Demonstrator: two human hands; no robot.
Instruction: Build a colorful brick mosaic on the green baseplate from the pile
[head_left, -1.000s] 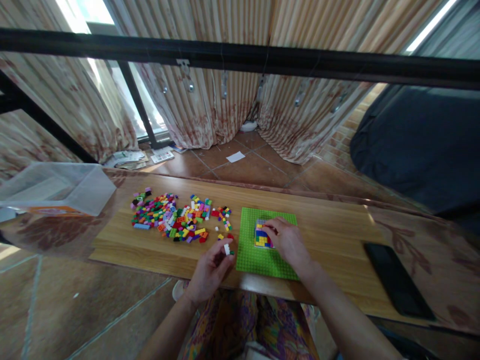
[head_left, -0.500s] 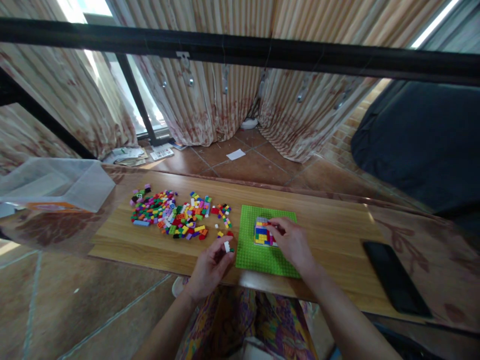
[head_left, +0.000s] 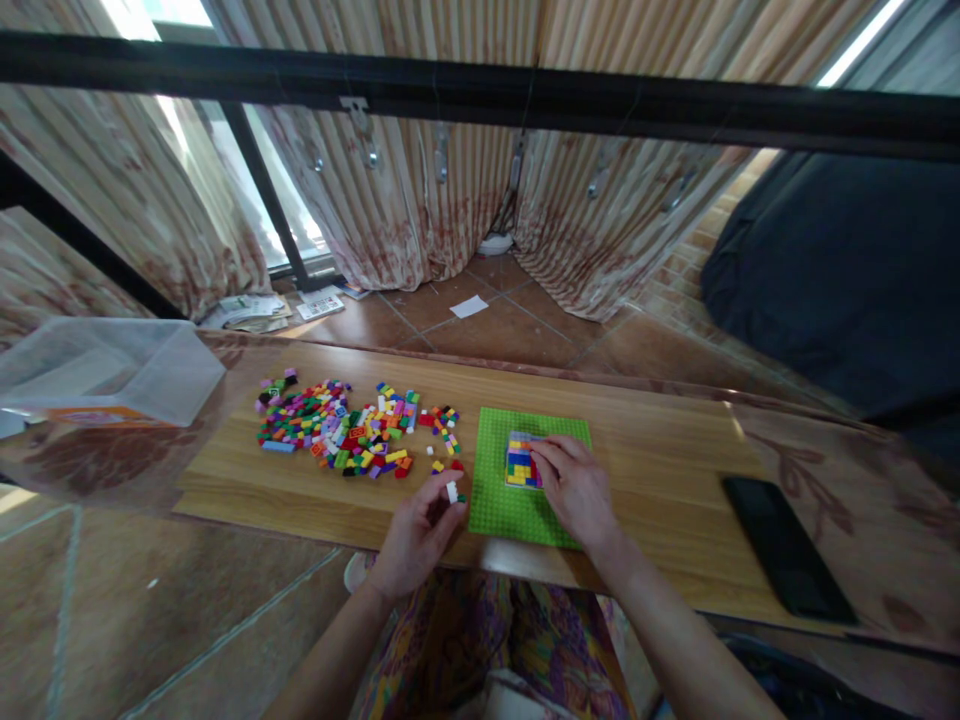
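Brick panel [head_left: 519,465], multicoloured (yellow, blue, red and others visible), sits on the green baseplate [head_left: 495,515], directly under the fingertips of the right hand [head_left: 541,458]. Right hand: thumb and forefinger brought close together at the panel's right side, hand covering part of it; cannot tell whether a brick is pinched between them. Left hand [head_left: 448,492]: just beyond the baseplate's left edge, thumb and fingers pinching a white brick [head_left: 452,491]; a small dark-green brick [head_left: 462,498] shows at the same fingertips, its support unclear. Just past the left fingertips, on the far side, lie a red brick [head_left: 457,465] and a yellow brick [head_left: 438,467]. Loose brick pile [head_left: 360,440], mixed colours, spreads over the wooden tabletop [head_left: 660,480] beyond the left hand and to its left. Farther left of that hand, past the pile: a translucent plastic box [head_left: 184,375] with an orange patch low on its side. Well to the right of the right hand: a flat black slab [head_left: 787,550], lying at a slant. Beyond both hands, across the tiled floor [head_left: 510,335]: striped curtains [head_left: 420,220].
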